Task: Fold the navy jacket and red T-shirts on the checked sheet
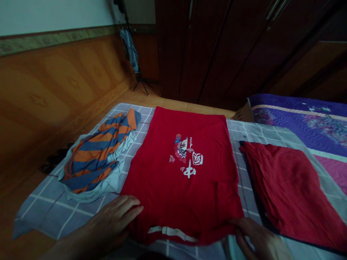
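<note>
A red T-shirt (162, 187) lies flat on the bed with a white print on its chest, its collar band nearest me. My left hand (114, 216) rests with spread fingers on its near left edge, holding nothing. My right hand (256, 238) pinches the near right corner of the shirt between fingers and thumb. Left of the shirt lies a crumpled orange-and-blue striped garment (94, 155) on a pale blue cloth (108, 186). A folded dark red garment (287, 191) lies to the right, beyond my right hand.
A grey checked sheet (51, 216) covers the bed, and a purple quilt (306, 122) lies at the right. A wood-panelled wall (54, 90) runs along the left. Dark wardrobe doors (195, 47) stand ahead, and a garment hangs on a tripod stand (130, 50) in the corner.
</note>
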Tool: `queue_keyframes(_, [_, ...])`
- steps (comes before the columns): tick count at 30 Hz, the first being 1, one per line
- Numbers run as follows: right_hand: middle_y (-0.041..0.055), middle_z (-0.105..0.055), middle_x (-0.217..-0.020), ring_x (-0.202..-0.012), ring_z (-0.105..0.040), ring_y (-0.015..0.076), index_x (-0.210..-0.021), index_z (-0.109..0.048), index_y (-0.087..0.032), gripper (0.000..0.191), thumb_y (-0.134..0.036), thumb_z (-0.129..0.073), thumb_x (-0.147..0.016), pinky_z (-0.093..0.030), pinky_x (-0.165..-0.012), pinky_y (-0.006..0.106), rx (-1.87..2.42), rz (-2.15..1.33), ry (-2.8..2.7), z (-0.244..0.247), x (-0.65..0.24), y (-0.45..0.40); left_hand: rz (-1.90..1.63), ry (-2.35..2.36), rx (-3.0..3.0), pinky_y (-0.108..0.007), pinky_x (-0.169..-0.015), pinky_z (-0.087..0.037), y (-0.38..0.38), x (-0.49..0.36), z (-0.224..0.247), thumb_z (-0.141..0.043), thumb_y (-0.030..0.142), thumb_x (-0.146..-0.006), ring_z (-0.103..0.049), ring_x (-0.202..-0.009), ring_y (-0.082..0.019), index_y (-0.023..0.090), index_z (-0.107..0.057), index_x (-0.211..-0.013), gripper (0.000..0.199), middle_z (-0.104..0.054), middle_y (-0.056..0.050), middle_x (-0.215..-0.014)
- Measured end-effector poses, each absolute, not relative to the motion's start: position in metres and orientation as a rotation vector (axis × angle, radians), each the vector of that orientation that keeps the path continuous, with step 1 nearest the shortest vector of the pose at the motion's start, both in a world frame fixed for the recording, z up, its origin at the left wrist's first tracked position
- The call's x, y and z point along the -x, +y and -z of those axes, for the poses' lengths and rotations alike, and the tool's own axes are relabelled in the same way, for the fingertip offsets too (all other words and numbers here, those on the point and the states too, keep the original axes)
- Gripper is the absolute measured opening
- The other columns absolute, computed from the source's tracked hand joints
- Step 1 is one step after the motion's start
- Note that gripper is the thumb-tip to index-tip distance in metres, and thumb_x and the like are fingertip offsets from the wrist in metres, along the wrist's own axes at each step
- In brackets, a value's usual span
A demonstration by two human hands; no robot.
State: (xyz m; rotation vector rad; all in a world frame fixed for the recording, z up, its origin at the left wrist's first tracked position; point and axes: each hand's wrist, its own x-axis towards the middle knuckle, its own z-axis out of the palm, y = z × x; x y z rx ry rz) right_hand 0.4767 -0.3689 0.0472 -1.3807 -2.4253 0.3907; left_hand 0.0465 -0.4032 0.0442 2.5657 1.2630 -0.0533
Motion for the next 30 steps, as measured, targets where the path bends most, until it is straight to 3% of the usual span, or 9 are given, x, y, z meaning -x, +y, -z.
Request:
queue_keyframes(4, [-0.0018, -0.061, -0.06, -0.053, -0.059, 0.0138, -0.081, -0.06, -0.022, 0.031, -0.038, -0.036, -0.092, -0.045, -0.049, 0.021, 1.721, -0.9, -2.048, -0.049, -0.478, -0.341, -0.046, 1.291, -2.557, -0.037, -0.097, -0.045, -0.395, -0.053, -0.046, -0.053, 0.005, -0.07, -0.052, -0.111, -0.023, 0.023, -0.046, -0.13, 0.063, -0.057, -0.005, -0.121])
queue_keyframes(8, [0.0002, -0.064, -0.065, -0.059, -0.061, 0.0149, -0.083, -0.062, -0.02, 0.034, -0.04, -0.036, -0.09, -0.048, -0.054, 0.022, 1.694, -1.108, -2.009, -0.045, -0.481, -0.328, -0.119, 1.27, -2.603, -0.036, -0.094, -0.046, -0.39, -0.057, -0.048, -0.057, 0.013, -0.075, -0.054, -0.106, -0.023, 0.021, -0.047, -0.128, 0.055, -0.059, -0.007, -0.116])
queue_keyframes(12, [0.0031, -0.07, -0.081, -0.069, -0.067, 0.0173, -0.095, -0.065, -0.022, 0.023, -0.032, -0.047, -0.084, -0.052, -0.061, 0.024, 1.654, -0.952, -2.233, -0.042, -0.48, -0.341, -0.015, 1.282, -2.657, -0.04, -0.096, -0.043, -0.396, -0.056, -0.044, -0.056, 0.009, -0.072, -0.052, -0.111, -0.025, 0.02, -0.044, -0.131, 0.062, -0.058, -0.008, -0.12])
queue_keyframes(15, [0.0055, -0.07, -0.097, -0.083, -0.068, 0.0189, -0.11, -0.062, -0.025, 0.032, -0.024, -0.053, -0.079, -0.053, -0.07, 0.026, 1.487, -0.786, -2.399, -0.041, -0.478, -0.353, 0.087, 1.289, -2.715, -0.042, -0.098, -0.042, -0.401, -0.054, -0.042, -0.049, 0.0, -0.07, -0.05, -0.114, -0.026, 0.021, -0.043, -0.133, 0.067, -0.056, -0.007, -0.125])
queue_keyframes(21, [0.0061, -0.07, -0.09, -0.079, -0.068, 0.0185, -0.089, -0.065, -0.024, 0.021, -0.022, -0.045, -0.082, -0.055, -0.067, 0.025, 1.453, -0.632, -2.407, -0.041, -0.478, -0.352, -0.013, 1.319, -2.782, -0.037, -0.095, -0.045, -0.397, -0.053, -0.033, -0.039, -0.002, -0.079, -0.057, -0.106, -0.021, 0.02, -0.05, -0.126, 0.053, -0.061, -0.007, -0.116])
queue_keyframes(25, [0.0086, -0.068, -0.109, -0.101, -0.065, 0.0216, -0.103, -0.065, -0.022, 0.029, -0.023, -0.043, -0.084, -0.054, -0.085, 0.031, 1.462, -0.565, -2.274, -0.045, -0.487, -0.348, -0.129, 1.29, -2.845, -0.034, -0.093, -0.047, -0.395, -0.047, -0.023, -0.036, 0.0, -0.081, -0.059, -0.105, -0.021, 0.019, -0.05, -0.126, 0.051, -0.064, -0.008, -0.115])
queue_keyframes(30, [0.0038, -0.072, -0.099, -0.088, -0.069, 0.0179, -0.111, -0.064, -0.027, 0.031, -0.021, -0.048, -0.085, -0.056, -0.074, 0.022, 1.375, -0.701, -2.358, -0.062, -0.492, -0.347, -0.348, 1.271, -2.792, -0.026, -0.09, -0.049, -0.384, -0.042, -0.035, -0.034, -0.001, -0.082, -0.063, -0.1, -0.016, 0.022, -0.058, -0.117, 0.049, -0.069, -0.003, -0.108])
